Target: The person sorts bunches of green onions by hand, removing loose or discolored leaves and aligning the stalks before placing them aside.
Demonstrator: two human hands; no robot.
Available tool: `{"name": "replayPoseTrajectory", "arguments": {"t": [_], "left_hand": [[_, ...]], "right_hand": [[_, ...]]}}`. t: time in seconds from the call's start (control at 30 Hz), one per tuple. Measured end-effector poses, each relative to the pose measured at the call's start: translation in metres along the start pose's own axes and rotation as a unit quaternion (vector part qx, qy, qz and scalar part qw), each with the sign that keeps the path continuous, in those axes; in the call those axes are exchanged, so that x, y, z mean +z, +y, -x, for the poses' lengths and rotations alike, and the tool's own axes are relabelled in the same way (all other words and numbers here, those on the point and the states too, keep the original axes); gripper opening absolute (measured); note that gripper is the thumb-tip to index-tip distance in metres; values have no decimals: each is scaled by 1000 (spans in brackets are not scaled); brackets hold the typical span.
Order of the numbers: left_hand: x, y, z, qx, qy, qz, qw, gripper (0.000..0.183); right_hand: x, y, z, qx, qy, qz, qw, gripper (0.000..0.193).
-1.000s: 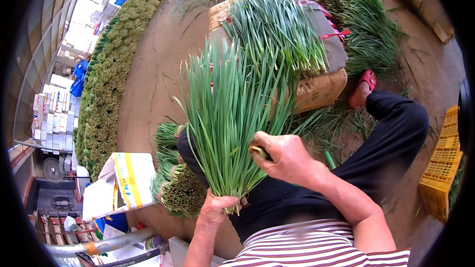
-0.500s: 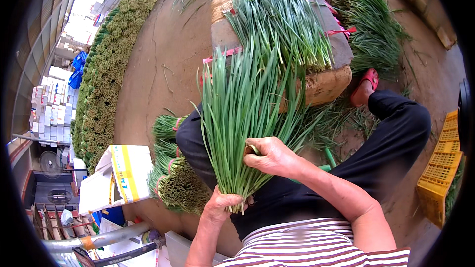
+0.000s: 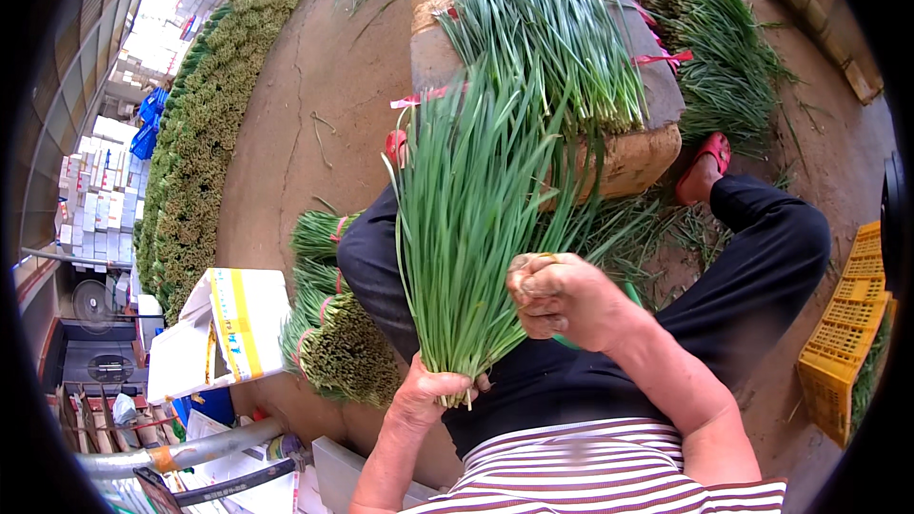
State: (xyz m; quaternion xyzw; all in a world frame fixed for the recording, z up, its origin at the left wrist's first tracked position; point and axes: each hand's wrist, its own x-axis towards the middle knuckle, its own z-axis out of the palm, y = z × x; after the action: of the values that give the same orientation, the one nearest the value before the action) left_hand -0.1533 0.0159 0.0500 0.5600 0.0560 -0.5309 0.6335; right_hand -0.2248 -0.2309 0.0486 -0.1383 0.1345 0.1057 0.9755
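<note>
Over the lap [image 3: 552, 385], 1 bunch of long green leaves [image 3: 466, 238] fans out, the left hand [image 3: 426, 392] clamping its fingers round the pale base. Beside the bunch's right edge, the right hand [image 3: 564, 303] curls its fingers together; whether they grip anything, I cannot tell. Beyond, more cut leaves [image 3: 547, 48] lie on a grey-topped surface [image 3: 431, 52].

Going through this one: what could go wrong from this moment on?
First, the left hand alone grips the bunch of green leaves near its stem ends, so loose stalks might slip out as the long leaves fan outward.
Second, the leaf tips overlap the pile of leaves in view; they could tangle, though contact is unclear.
Third, the curled right hand is close beside the bunch and might bend outer leaves.
</note>
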Motion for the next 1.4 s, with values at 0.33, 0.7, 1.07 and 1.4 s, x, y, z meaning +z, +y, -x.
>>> {"name": "replayPoseTrajectory", "arguments": {"t": [0.33, 0.7, 1.07, 1.4], "left_hand": [[-43, -13, 36, 53, 33, 12, 998, 57], [-80, -48, 78, 27, 110, 8, 994, 58], [-82, -57, 78, 34, 106, 7, 994, 53], [-79, -48, 75, 41, 91, -34, 994, 52]], "right_hand": [[-41, -51, 78, -158, 265, 841, 445, 23], [-17, -2, -8, -323, 183, 726, 579, 19], [-45, 17, -64, -164, 242, 873, 391, 7], [-8, -31, -29, -451, 178, 741, 465, 24]]}}
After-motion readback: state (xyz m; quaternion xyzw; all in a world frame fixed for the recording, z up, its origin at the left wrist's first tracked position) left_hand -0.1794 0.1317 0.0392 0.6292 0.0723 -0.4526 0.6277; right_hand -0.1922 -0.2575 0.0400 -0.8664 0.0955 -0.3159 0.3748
